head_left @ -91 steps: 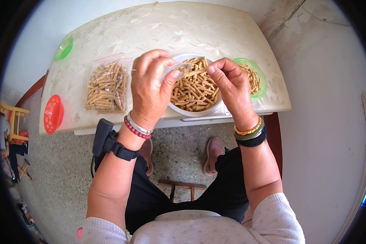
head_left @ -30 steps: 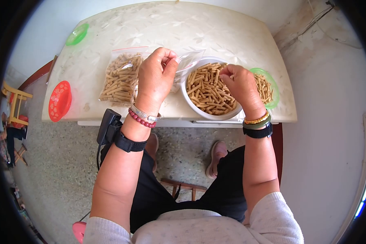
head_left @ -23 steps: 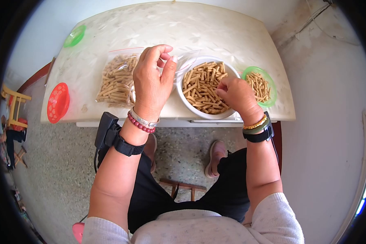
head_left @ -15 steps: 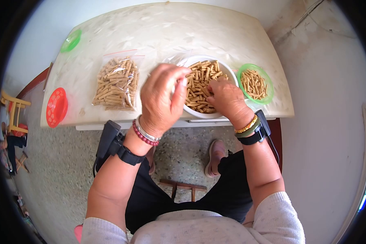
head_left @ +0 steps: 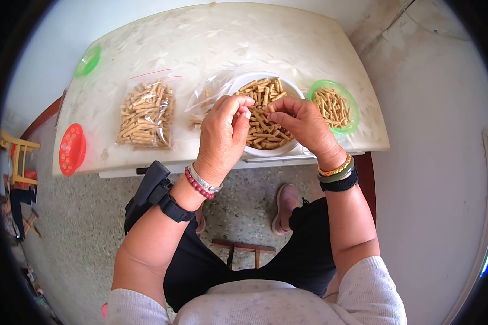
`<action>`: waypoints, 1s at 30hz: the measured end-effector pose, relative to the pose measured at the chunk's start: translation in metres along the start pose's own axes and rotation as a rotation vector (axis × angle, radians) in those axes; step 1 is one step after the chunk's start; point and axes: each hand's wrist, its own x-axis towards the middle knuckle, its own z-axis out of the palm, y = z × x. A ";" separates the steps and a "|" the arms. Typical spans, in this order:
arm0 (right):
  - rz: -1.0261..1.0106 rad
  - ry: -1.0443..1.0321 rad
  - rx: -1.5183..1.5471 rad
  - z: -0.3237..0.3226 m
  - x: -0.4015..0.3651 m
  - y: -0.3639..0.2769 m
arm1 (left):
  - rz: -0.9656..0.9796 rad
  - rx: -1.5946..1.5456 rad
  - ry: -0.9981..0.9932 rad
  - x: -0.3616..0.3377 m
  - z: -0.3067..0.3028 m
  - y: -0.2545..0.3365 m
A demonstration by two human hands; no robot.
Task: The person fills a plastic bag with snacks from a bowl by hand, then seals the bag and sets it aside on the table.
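Observation:
A white bowl [head_left: 298,89] heaped with short tan stick pieces [head_left: 265,132] stands at the table's near side. Above it my right hand [head_left: 305,123] pinches one stick piece between thumb and fingertips. My left hand [head_left: 223,132] hovers over the bowl's left rim, its fingers curled towards the thumb; whatever they hold, if anything, is hidden. Behind my left hand lies a clear plastic bag [head_left: 205,93] with a few sticks in it, partly covered by the hand. To the left, a full zip bag [head_left: 146,114] of the same sticks lies flat.
On the right stands a green bowl [head_left: 354,111] of thinner-looking sticks. A red oval dish [head_left: 72,150] sits at the table's left edge, a small green dish [head_left: 88,60] at the back left. The table [head_left: 238,32] meets a wall [head_left: 434,108] on the right.
My right hand has risen out of the sticks with a piece pinched in it. My left hand has moved slightly right and lower, uncovering more of the clear bag behind it.

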 end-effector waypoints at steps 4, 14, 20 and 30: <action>-0.040 0.006 -0.011 0.002 -0.007 -0.013 | 0.032 -0.034 0.011 0.001 0.006 0.001; -0.199 0.057 -0.159 0.003 -0.013 -0.024 | -0.121 -0.127 -0.105 0.002 0.014 -0.013; -0.252 0.094 -0.248 -0.005 -0.014 -0.024 | -0.497 -0.570 -0.139 0.006 0.003 -0.009; -0.262 0.132 0.008 0.009 -0.015 -0.023 | -0.742 -0.926 -0.312 -0.006 0.007 -0.007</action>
